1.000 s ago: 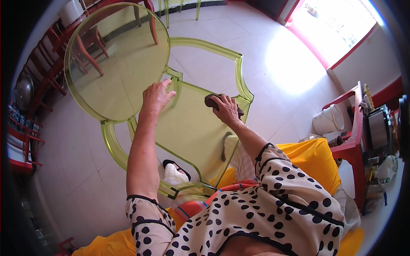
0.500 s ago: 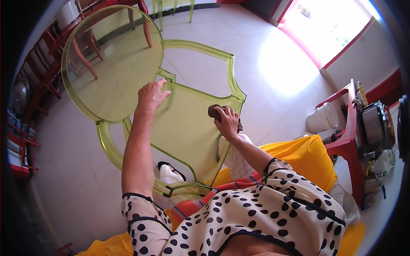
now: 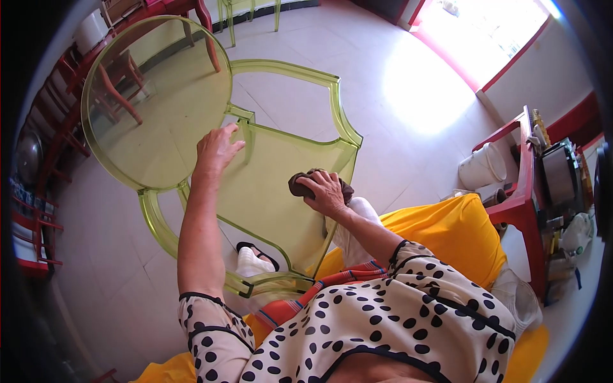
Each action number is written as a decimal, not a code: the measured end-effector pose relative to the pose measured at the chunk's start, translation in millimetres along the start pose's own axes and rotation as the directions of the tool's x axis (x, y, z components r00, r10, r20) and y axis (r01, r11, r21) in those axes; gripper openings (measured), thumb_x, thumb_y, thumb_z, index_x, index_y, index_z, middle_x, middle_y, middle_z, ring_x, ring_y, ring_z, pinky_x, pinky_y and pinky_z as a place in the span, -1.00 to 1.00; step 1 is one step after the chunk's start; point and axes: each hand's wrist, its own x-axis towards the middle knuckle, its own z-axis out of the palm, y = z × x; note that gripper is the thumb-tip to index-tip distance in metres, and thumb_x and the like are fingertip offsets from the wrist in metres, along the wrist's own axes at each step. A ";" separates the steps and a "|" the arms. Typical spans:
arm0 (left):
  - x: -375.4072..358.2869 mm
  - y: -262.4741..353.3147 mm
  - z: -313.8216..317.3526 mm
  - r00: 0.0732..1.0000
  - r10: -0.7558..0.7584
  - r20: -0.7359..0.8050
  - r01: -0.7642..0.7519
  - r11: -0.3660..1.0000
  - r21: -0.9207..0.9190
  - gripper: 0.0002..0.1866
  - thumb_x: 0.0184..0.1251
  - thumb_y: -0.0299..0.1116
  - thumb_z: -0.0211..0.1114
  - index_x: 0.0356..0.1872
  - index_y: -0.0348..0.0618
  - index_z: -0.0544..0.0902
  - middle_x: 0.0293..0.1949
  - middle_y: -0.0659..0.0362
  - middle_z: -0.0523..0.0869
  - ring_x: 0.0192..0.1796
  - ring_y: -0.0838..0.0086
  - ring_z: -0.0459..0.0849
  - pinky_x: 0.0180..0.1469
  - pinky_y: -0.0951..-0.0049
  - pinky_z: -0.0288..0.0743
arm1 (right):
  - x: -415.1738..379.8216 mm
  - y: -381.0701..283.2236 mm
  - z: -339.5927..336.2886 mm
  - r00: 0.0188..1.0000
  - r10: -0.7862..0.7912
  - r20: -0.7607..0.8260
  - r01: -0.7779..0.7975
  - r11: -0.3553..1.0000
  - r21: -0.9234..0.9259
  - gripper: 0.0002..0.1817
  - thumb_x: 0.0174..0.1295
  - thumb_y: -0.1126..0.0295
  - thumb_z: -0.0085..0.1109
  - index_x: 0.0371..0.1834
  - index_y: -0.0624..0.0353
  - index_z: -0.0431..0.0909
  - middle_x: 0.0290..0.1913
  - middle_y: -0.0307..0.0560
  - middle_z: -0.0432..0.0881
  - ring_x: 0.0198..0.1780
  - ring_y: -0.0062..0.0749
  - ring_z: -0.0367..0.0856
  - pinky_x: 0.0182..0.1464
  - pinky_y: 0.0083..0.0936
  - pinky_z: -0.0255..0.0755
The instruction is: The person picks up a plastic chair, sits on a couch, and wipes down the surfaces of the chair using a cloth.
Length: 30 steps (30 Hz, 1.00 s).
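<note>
A see-through green plastic chair (image 3: 281,166) stands in front of me, its round backrest (image 3: 159,102) to the upper left. My left hand (image 3: 219,148) is at the joint of backrest and seat, thumb and fingers apart, with nothing between them. A crumpled dark brown cloth (image 3: 300,185) is bunched under my right hand (image 3: 329,193), whose fingers curl over it on the seat panel. Below the chair's near side show a foot in a black sandal (image 3: 271,255) and a pale trouser leg.
Yellow fabric (image 3: 440,236) spreads at my right. Beyond it are a red wooden stand (image 3: 527,198) with bottles and boxes, and a white bucket (image 3: 482,166). Red chairs (image 3: 48,153) line the left side. Another green piece of furniture (image 3: 249,13) is at the back, near a bright doorway.
My right hand has slid the cloth left and slightly down across the seat. The left hand and the chair appear shifted slightly left in the view.
</note>
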 end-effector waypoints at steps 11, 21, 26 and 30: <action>-0.6 -3.0 2.5 0.999 -0.033 0.027 0.033 0.999 0.015 -0.52 0.19 -0.12 0.44 0.12 -0.01 0.63 -0.14 -0.04 0.77 -0.03 0.06 0.72 0.04 0.11 0.58 | 19.6 45.7 -5.5 0.999 -0.046 0.005 0.046 0.999 0.005 -0.35 -0.13 0.31 0.40 0.17 -0.22 0.53 0.01 -0.18 0.55 0.14 -0.20 0.50 0.12 -0.20 0.27; 0.1 0.9 3.1 0.995 -0.053 0.079 0.051 0.998 0.027 -0.53 0.20 -0.12 0.44 0.12 0.00 0.62 -0.15 -0.02 0.78 -0.05 0.05 0.73 0.01 0.11 0.59 | 48.7 87.4 -3.5 0.992 0.022 -0.125 -0.029 0.998 -0.053 -0.42 -0.11 0.32 0.36 0.12 -0.22 0.56 -0.11 -0.21 0.55 0.02 -0.22 0.53 0.06 -0.23 0.31; -0.6 3.9 2.9 0.993 -0.063 0.100 0.061 0.998 0.025 -0.52 0.20 -0.11 0.44 0.12 -0.01 0.62 -0.14 -0.03 0.78 -0.04 0.05 0.73 0.01 0.10 0.59 | 58.6 102.0 -2.0 0.987 0.051 -0.149 -0.060 0.996 -0.060 -0.43 -0.10 0.32 0.36 0.11 -0.21 0.56 -0.11 -0.22 0.56 0.01 -0.22 0.53 0.06 -0.24 0.32; -1.9 7.3 2.9 0.993 -0.059 0.099 0.056 0.998 0.027 -0.52 0.20 -0.11 0.43 0.13 -0.01 0.61 -0.13 -0.04 0.77 -0.04 0.04 0.73 0.02 0.10 0.58 | 64.5 112.6 -0.9 0.985 0.068 -0.160 -0.079 0.995 -0.061 -0.43 -0.09 0.30 0.36 0.11 -0.22 0.56 -0.10 -0.22 0.56 0.01 -0.21 0.52 0.06 -0.23 0.32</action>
